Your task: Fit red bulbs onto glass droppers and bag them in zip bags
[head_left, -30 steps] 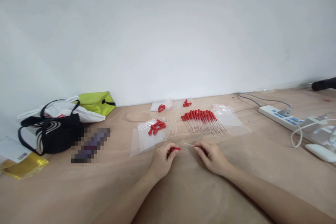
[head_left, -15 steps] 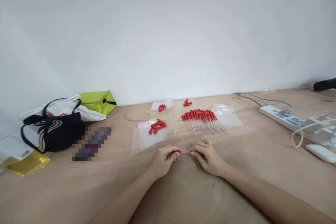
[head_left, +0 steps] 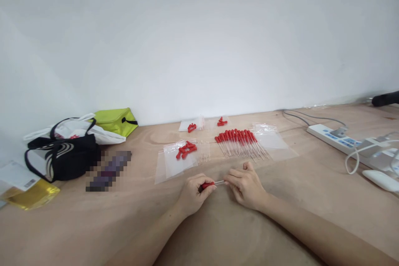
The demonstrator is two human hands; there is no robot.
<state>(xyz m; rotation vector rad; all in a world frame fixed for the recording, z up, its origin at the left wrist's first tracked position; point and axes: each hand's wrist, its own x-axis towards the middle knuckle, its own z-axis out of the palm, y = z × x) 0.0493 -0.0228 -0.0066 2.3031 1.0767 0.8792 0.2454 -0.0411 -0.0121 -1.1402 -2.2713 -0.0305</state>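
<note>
Between finger and thumb, my left hand (head_left: 193,194) grips a red handle (head_left: 207,185). A thin clear shaft (head_left: 220,182) runs out of it to the right, and the fingertips of my right hand (head_left: 246,185) pinch its far end. Beyond my right hand lies a fanned row of red-handled sticks (head_left: 241,141) with pale shafts. Loose red handles (head_left: 187,149) rest on clear plastic bags behind my left hand, beside several short pale tips (head_left: 204,157). Two smaller groups of red pieces (head_left: 192,127) (head_left: 222,121) lie near the wall.
Another clear bag (head_left: 271,136) lies right of the row. At the right are a white power strip (head_left: 333,138), cables and a white device (head_left: 380,180). A black bag (head_left: 75,156), a green bag (head_left: 116,121) and a yellow packet (head_left: 37,194) are at the left.
The fingers of both hands have shifted slightly around the handle and shaft, and more of the red handle shows. My right hand has turned a little, with its index finger raised.
</note>
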